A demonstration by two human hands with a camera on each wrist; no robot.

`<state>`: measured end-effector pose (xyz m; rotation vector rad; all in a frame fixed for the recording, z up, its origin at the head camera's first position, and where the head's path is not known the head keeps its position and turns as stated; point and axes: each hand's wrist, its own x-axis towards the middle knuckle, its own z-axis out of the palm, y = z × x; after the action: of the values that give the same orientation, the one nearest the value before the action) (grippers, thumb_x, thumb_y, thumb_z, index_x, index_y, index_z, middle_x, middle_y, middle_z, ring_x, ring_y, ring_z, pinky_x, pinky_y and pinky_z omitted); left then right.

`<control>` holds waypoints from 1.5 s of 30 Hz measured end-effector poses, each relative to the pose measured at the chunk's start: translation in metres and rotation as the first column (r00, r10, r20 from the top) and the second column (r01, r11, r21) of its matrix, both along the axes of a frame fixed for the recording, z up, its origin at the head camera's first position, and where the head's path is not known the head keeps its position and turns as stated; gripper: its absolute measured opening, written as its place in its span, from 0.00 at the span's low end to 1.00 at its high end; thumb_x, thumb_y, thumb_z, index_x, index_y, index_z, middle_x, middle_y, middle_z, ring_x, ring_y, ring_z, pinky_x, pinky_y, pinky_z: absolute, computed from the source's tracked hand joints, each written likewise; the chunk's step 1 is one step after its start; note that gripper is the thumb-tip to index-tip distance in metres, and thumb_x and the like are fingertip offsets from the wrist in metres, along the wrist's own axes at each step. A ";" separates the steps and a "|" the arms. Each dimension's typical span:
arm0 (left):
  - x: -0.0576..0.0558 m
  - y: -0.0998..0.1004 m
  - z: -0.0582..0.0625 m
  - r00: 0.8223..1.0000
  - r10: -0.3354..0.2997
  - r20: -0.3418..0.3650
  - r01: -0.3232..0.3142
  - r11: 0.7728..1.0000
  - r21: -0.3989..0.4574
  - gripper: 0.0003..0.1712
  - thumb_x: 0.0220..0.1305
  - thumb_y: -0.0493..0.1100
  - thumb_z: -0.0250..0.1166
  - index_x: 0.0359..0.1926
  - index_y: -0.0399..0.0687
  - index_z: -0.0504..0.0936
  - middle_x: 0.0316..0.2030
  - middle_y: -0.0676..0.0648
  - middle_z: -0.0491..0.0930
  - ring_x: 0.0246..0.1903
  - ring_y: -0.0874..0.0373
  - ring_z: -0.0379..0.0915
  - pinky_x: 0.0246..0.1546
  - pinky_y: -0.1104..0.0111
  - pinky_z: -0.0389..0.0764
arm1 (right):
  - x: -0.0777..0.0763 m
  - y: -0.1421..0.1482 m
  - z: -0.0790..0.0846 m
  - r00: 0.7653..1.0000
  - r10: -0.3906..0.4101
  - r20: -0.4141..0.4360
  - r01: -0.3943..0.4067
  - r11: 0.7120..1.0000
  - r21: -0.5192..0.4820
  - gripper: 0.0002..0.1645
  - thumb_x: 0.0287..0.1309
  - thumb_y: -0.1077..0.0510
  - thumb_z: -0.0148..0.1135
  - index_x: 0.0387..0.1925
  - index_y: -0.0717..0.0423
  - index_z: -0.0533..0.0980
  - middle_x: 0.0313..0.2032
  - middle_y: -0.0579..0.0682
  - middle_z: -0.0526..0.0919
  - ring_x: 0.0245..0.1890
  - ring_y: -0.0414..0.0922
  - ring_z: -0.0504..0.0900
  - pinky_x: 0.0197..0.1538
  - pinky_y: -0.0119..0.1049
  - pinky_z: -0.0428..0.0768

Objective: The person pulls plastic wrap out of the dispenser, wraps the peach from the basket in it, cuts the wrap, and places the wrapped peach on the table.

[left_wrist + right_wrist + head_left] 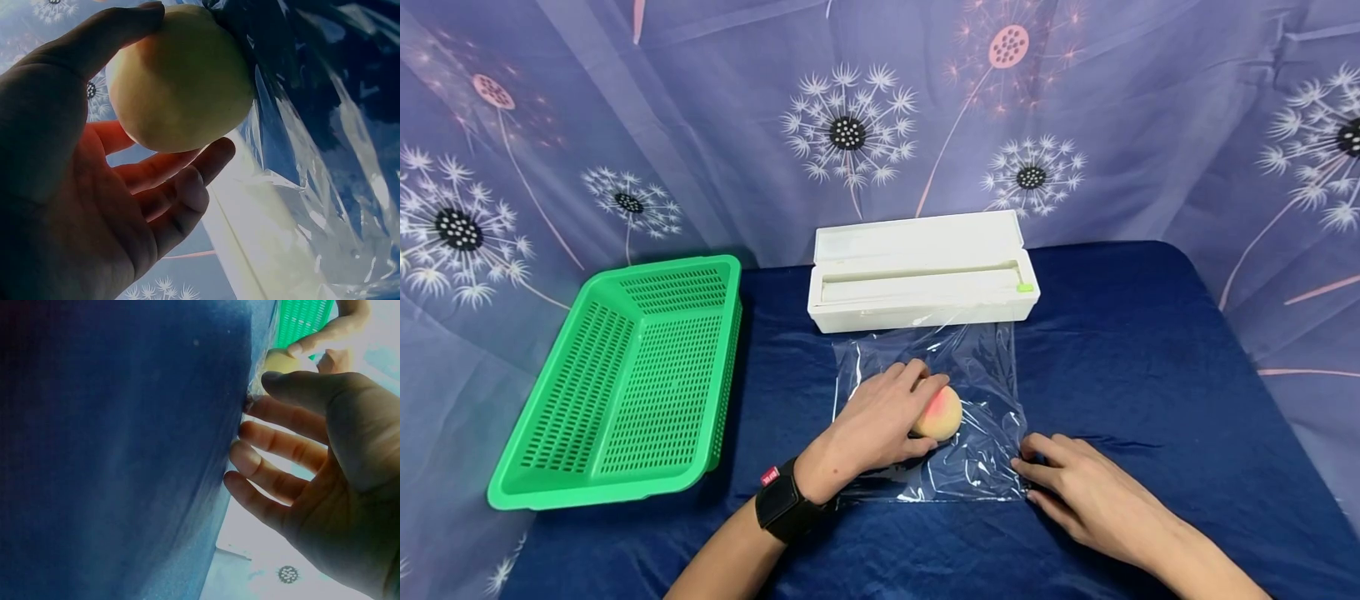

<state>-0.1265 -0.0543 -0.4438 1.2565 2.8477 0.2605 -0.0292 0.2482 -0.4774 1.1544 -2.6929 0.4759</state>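
Observation:
A yellow peach with a pink blush sits on a sheet of clear cling film. My left hand grips the peach from its left side, thumb and fingers around it. In the left wrist view the peach lies between the thumb and the curved fingers. My right hand is at the film's right edge, near its front corner. In the right wrist view the right hand has its thumb and index fingertips apart, touching the crinkled film edge, the other fingers loosely bent.
Behind the film stands a white cling film box with its lid raised; the sheet runs out from its front. A green plastic basket is at the left. Dark blue cloth covers the table, and a patterned curtain hangs behind.

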 end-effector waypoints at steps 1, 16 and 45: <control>0.000 0.000 0.000 1.000 -0.002 -0.002 0.002 1.000 0.001 0.50 0.56 0.63 0.81 0.74 0.52 0.72 0.62 0.47 0.73 0.56 0.52 0.75 0.53 0.59 0.83 | 0.000 0.000 0.000 1.000 0.003 -0.002 -0.003 1.000 -0.003 0.20 0.55 0.58 0.78 0.51 0.51 0.89 0.51 0.42 0.79 0.45 0.40 0.79 0.46 0.45 0.82; 0.030 -0.036 0.014 0.956 -0.159 -0.248 0.209 0.960 0.188 0.22 0.62 0.56 0.78 0.50 0.52 0.84 0.49 0.51 0.78 0.46 0.55 0.77 0.46 0.63 0.81 | -0.001 0.001 0.001 1.000 0.004 0.006 -0.004 1.000 0.008 0.24 0.50 0.57 0.81 0.52 0.51 0.88 0.51 0.42 0.78 0.46 0.40 0.79 0.47 0.46 0.81; 0.067 -0.024 -0.034 0.872 -0.296 -0.390 0.272 0.955 -0.117 0.11 0.71 0.43 0.62 0.31 0.58 0.85 0.32 0.58 0.78 0.34 0.62 0.76 0.34 0.68 0.69 | -0.003 -0.002 0.001 1.000 0.004 0.006 -0.004 1.000 -0.005 0.22 0.50 0.58 0.81 0.50 0.52 0.89 0.50 0.42 0.79 0.44 0.40 0.79 0.46 0.46 0.82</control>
<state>-0.0599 -0.0779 -0.4775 1.8861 2.8906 -0.1049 -0.0324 0.2464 -0.4769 1.1588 -2.6937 0.4878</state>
